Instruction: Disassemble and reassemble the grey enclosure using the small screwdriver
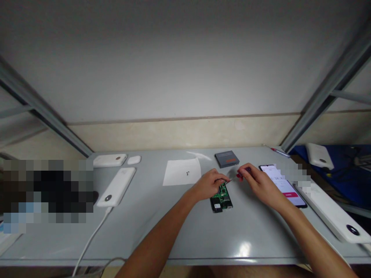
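A green circuit board (223,197) with a black part at its near end lies on the grey table in front of me. My left hand (209,183) is closed at the board's far end, its fingertips curled over that edge and partly hiding it. In my right hand (255,179) is a screwdriver (240,173) with a red and dark handle, pinched between thumb and fingers. Its thin shaft slants down to the left, with the tip close to my left fingertips. Whether the tip touches the board I cannot tell.
White paper (176,172) holds several tiny dark pieces. Behind the board lies a flat grey case (227,159). A lit phone (282,185), a second screwdriver (278,151) and a white power bank (330,210) are right; another power bank (120,185) with a cable is left.
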Tool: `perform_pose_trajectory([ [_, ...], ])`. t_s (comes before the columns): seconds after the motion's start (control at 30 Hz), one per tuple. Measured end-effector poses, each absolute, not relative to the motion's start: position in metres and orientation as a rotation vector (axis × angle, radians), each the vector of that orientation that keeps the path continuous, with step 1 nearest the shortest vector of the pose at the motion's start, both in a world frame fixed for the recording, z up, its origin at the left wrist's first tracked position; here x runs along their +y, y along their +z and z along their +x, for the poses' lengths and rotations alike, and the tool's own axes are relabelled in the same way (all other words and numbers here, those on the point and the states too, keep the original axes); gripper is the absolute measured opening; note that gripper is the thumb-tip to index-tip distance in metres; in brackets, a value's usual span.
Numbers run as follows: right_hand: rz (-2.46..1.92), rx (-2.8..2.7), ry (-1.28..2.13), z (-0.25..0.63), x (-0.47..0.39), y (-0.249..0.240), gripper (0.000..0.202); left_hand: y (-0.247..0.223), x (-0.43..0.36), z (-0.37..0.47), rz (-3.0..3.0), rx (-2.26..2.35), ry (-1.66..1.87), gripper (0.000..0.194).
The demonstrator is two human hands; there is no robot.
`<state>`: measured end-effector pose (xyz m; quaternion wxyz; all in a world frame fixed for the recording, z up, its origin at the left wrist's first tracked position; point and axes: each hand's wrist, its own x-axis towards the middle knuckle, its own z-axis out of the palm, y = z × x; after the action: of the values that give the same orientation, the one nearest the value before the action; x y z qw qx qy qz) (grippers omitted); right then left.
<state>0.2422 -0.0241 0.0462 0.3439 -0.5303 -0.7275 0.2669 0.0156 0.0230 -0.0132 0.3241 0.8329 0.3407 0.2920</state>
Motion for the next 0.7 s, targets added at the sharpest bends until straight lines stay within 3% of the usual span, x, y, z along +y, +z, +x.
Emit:
perform_pose_trajectory([
  [0.33,-1.372,-1.865,0.642,0.247,-0.023,0.042,0.034,-0.011,0.023,0.016,2.17,0.79,0.788,0.044],
  [0.7,-1.373,-2.01,0.608,0.22,-0.032,0.057,0.022,-0.008,0.022,0.016,2.198,0.823,0.714,0.037],
])
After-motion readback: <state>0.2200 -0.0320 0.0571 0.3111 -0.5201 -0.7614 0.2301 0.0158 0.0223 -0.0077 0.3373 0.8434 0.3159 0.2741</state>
